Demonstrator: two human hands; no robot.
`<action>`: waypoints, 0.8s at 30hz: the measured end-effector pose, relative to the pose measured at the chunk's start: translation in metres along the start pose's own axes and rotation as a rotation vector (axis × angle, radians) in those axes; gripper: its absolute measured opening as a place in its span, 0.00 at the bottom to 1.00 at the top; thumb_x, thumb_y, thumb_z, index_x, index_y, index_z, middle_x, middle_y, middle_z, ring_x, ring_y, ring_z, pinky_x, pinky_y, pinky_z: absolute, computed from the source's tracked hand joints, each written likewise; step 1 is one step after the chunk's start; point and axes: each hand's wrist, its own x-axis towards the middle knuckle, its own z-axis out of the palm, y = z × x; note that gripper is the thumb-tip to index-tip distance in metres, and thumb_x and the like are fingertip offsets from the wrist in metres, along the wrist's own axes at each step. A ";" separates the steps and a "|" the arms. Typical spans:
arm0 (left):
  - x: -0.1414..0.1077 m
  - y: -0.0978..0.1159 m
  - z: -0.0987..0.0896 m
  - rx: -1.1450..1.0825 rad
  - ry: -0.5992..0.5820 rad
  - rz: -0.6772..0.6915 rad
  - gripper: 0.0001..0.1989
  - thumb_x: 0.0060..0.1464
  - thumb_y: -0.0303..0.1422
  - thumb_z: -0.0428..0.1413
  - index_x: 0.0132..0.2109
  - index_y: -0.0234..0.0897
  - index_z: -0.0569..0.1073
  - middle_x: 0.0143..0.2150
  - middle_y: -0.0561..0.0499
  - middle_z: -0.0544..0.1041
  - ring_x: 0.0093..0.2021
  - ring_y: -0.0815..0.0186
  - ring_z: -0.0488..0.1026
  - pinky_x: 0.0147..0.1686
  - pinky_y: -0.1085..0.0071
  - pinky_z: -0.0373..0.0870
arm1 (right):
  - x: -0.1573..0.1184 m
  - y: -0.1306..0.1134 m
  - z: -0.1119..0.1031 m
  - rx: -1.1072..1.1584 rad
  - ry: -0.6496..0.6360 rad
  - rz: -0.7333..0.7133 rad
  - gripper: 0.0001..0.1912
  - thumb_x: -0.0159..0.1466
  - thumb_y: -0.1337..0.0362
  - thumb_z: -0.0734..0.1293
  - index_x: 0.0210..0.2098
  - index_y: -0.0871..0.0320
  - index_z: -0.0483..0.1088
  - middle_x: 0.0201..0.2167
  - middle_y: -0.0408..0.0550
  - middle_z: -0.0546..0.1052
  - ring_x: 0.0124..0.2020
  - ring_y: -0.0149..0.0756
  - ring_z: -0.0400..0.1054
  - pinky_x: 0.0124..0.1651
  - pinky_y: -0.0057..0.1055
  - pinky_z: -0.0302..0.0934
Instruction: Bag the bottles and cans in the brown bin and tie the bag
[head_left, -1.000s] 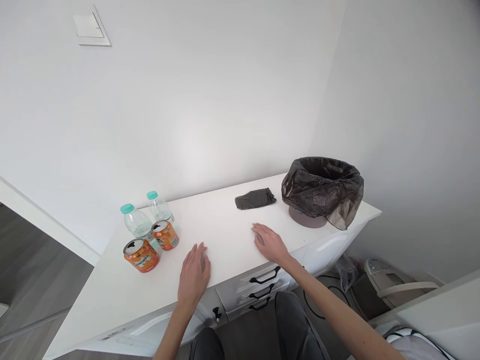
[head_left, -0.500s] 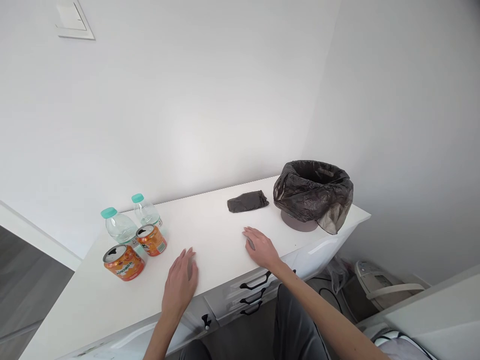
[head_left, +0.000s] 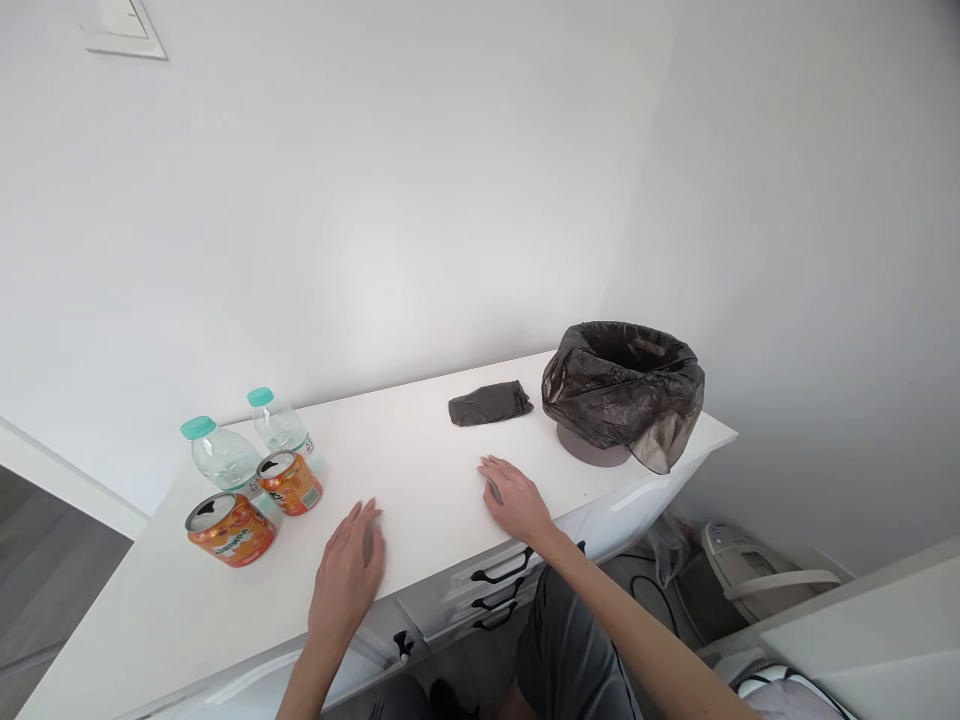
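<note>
Black bag (head_left: 622,395) lining bin (head_left: 592,450), two opened cans (head_left: 238,535) (head_left: 296,486), two capped bottles (head_left: 223,458) (head_left: 277,427), both hands (head_left: 347,570) (head_left: 517,502) relaxed, empty

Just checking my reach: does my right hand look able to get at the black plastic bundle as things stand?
Probably yes: your right hand looks free, resting on the cabinet top, and the black plastic bundle lies just beyond it, nothing standing between.

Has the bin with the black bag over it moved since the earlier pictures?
No: the bin stands in the same place near the right corner of the white cabinet. The camera's view shifted.
</note>
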 end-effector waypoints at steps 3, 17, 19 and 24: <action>0.000 0.001 -0.002 -0.001 -0.006 -0.004 0.17 0.69 0.39 0.47 0.58 0.43 0.71 0.66 0.48 0.75 0.69 0.52 0.68 0.66 0.50 0.68 | 0.000 -0.002 -0.001 0.009 0.010 -0.006 0.23 0.70 0.69 0.60 0.62 0.58 0.74 0.66 0.51 0.72 0.70 0.43 0.63 0.72 0.44 0.58; 0.000 -0.003 -0.001 -0.009 -0.013 -0.007 0.16 0.69 0.39 0.47 0.58 0.44 0.72 0.67 0.49 0.74 0.69 0.53 0.68 0.65 0.49 0.69 | 0.002 0.000 0.003 0.032 0.024 -0.006 0.23 0.69 0.70 0.60 0.61 0.59 0.74 0.66 0.53 0.73 0.70 0.43 0.63 0.73 0.45 0.57; 0.000 -0.002 -0.002 -0.012 -0.010 -0.010 0.16 0.69 0.39 0.47 0.58 0.44 0.71 0.66 0.50 0.75 0.69 0.53 0.68 0.65 0.49 0.69 | 0.002 -0.001 0.002 0.025 0.017 -0.006 0.23 0.69 0.70 0.59 0.61 0.61 0.74 0.66 0.54 0.73 0.70 0.44 0.63 0.73 0.45 0.57; 0.001 -0.003 -0.003 -0.027 -0.006 -0.006 0.16 0.68 0.38 0.47 0.57 0.43 0.72 0.65 0.48 0.76 0.69 0.53 0.69 0.64 0.50 0.71 | 0.004 -0.008 -0.017 0.010 0.010 -0.084 0.25 0.68 0.70 0.59 0.62 0.61 0.72 0.65 0.57 0.73 0.68 0.46 0.66 0.70 0.48 0.63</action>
